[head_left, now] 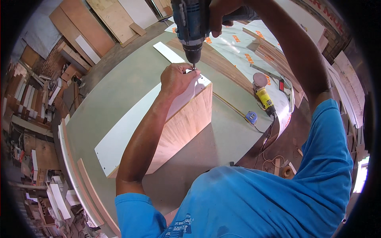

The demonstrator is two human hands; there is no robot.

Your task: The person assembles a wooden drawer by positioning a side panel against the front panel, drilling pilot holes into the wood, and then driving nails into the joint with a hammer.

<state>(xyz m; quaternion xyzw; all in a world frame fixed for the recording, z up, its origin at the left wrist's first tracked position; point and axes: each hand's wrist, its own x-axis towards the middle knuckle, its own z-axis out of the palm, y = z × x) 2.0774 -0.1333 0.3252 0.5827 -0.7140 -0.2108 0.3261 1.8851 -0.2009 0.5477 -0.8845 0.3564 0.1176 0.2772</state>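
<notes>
We count one blue cordless drill, gripped in our right hand, bit pointing down. Our left hand pinches a small screw at the bit's tip, resting on one white-faced plywood panel standing on edge on the grey-green surface. Beside it lie one yellow angle grinder and one blue tape measure.

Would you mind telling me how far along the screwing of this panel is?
Done: the white panel already stands on edge against the plywood board. In hand: the right hand aims the blue drill at a screw pinched by the left hand. Left: that screw is not yet driven.
</notes>
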